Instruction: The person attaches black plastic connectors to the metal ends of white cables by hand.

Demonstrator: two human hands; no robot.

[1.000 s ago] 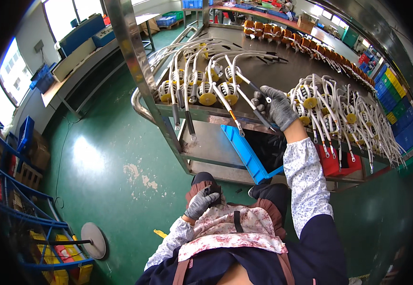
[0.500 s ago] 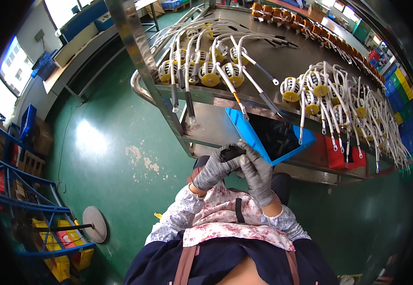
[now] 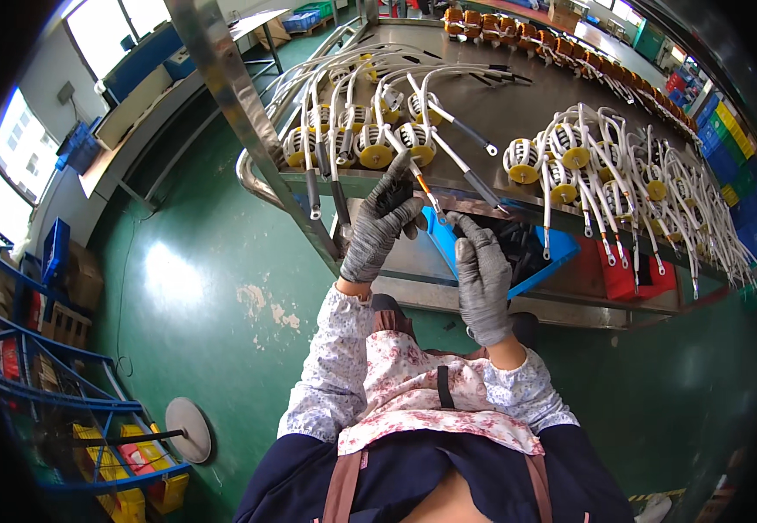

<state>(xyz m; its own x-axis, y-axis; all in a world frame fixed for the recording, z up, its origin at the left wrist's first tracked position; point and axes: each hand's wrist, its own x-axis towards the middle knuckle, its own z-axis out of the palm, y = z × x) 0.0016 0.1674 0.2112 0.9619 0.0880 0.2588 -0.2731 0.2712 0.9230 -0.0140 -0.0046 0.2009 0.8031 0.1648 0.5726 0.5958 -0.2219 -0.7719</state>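
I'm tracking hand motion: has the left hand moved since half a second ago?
Yes: the left hand has moved forward, toward the cart's front rail, and now overlaps it in view.

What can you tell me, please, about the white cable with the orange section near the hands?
The white cable slopes down past the metal cart's edge, with an orange section near its lower end and a metallic-looking ring lug at the tip. The left hand is beside it, the right hand close to the lug; contact is unclear.
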